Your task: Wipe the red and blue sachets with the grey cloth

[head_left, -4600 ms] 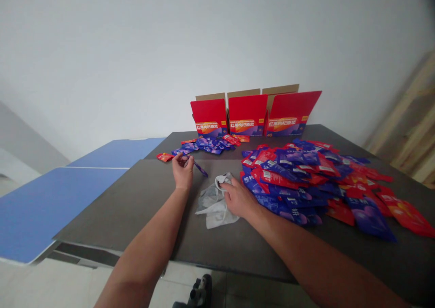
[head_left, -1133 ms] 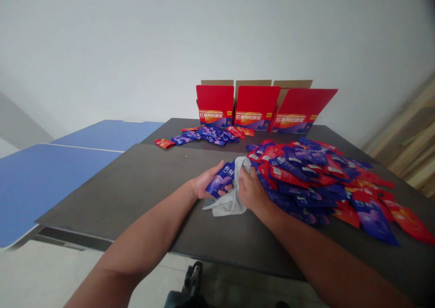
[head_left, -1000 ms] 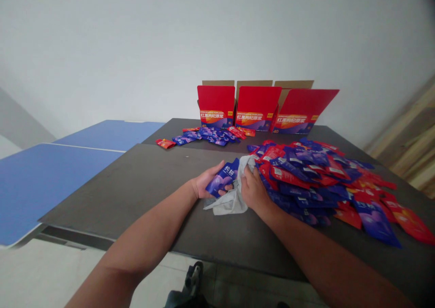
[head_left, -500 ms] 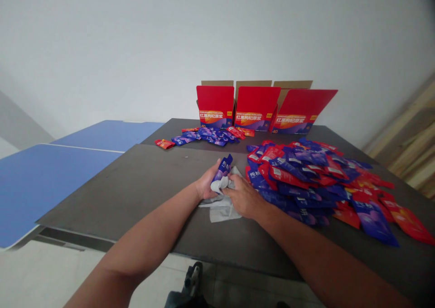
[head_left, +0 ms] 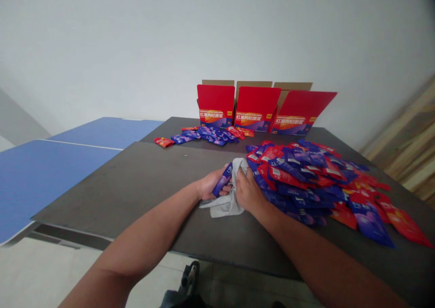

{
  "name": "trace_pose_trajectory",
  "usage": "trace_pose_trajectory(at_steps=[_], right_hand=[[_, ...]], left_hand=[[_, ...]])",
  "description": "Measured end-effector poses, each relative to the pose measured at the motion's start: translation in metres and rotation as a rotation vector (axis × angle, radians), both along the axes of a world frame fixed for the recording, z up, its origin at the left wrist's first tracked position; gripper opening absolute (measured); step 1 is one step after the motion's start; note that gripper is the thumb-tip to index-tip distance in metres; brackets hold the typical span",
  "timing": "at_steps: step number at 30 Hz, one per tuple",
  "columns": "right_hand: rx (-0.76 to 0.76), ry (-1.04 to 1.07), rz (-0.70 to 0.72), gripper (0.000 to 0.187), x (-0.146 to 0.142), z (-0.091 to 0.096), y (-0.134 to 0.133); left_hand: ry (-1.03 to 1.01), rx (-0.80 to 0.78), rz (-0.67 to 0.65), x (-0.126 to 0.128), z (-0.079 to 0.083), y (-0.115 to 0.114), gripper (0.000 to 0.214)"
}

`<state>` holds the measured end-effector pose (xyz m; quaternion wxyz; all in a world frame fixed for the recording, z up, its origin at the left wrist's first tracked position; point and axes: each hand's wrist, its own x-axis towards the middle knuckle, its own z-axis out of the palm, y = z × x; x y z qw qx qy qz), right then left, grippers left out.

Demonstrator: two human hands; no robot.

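Observation:
My left hand (head_left: 210, 186) is closed around a blue-purple sachet (head_left: 223, 179), held edge-on above the dark table (head_left: 142, 181). My right hand (head_left: 249, 194) grips a grey-white cloth (head_left: 226, 204) and presses its upper part against the sachet. The rest of the cloth trails onto the table below both hands. Just right of my hands lies a big heap of red and blue sachets (head_left: 316, 181).
Three open red cartons (head_left: 256, 111) stand in a row at the table's far edge, with a smaller scatter of sachets (head_left: 207, 137) in front of them. Blue tables (head_left: 44, 172) adjoin on the left. A wooden frame (head_left: 408, 149) stands at the right.
The left hand has turned the sachet from face-up to edge-on. The right hand has slid the cloth up along it, from low on the table to the sachet's top.

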<state>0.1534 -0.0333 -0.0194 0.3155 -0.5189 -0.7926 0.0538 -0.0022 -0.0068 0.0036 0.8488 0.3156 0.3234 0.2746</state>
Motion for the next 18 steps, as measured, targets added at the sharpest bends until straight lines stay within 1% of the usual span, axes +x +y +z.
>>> trace_pose_trajectory(at_steps=[2, 5, 7, 9, 12, 14, 16, 18], right_hand=[[-0.011, 0.052, -0.029, 0.046, 0.000, -0.004, 0.002], [0.011, 0.140, -0.036, 0.047, 0.001, -0.010, 0.007], [0.035, 0.189, -0.036, 0.049, 0.002, -0.013, 0.010], [0.052, 0.214, -0.029, 0.050, 0.003, -0.015, 0.012], [0.050, 0.205, -0.011, 0.051, 0.003, -0.017, 0.014], [0.037, 0.185, -0.015, 0.050, 0.003, -0.018, 0.014], [0.038, 0.168, -0.031, 0.049, 0.002, -0.019, 0.013], [0.047, 0.150, -0.038, 0.048, 0.002, -0.019, 0.012]], left_hand=[[0.020, -0.004, -0.046, -0.003, 0.000, 0.001, 0.052], [0.032, -0.045, -0.140, -0.008, 0.002, 0.003, 0.055], [-0.014, -0.083, -0.198, -0.013, 0.005, 0.004, 0.053], [-0.110, -0.105, -0.210, -0.017, 0.009, 0.004, 0.046], [-0.281, -0.090, -0.122, -0.022, 0.015, 0.004, 0.031], [-0.364, -0.069, -0.033, -0.024, 0.018, 0.006, 0.033], [-0.411, -0.055, 0.083, -0.025, 0.019, 0.009, 0.034], [-0.421, -0.042, 0.230, -0.025, 0.016, 0.015, 0.031]])
